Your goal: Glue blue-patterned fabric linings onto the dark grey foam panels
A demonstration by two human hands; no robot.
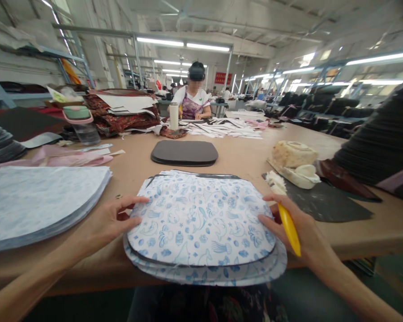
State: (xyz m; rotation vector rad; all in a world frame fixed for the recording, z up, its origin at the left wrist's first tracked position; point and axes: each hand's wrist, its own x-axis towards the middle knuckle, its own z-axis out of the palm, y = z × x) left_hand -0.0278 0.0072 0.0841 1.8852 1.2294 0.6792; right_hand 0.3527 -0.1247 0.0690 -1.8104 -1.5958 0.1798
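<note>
A white fabric piece (201, 219) printed with blue sea animals lies on top of a pile of rounded panels at the table's front edge. Dark layers and more printed pieces (251, 279) show beneath it. My left hand (109, 219) rests at its left edge, thumb and index finger apart and touching the print; its other fingers are partly hidden. Between the fingers of my right hand (293, 223) is a brush (289, 229) with a yellow handle and white bristles. That hand's fingertips also touch the fabric's right edge.
Dark panels (184, 152) lie behind the pile, and a printed stack (43, 197) is at left. A crusted pale container (293, 156) stands on a dark sheet (332, 205) near a tall black stack (383, 134). Across the table a co-worker (193, 96) sits by white pieces.
</note>
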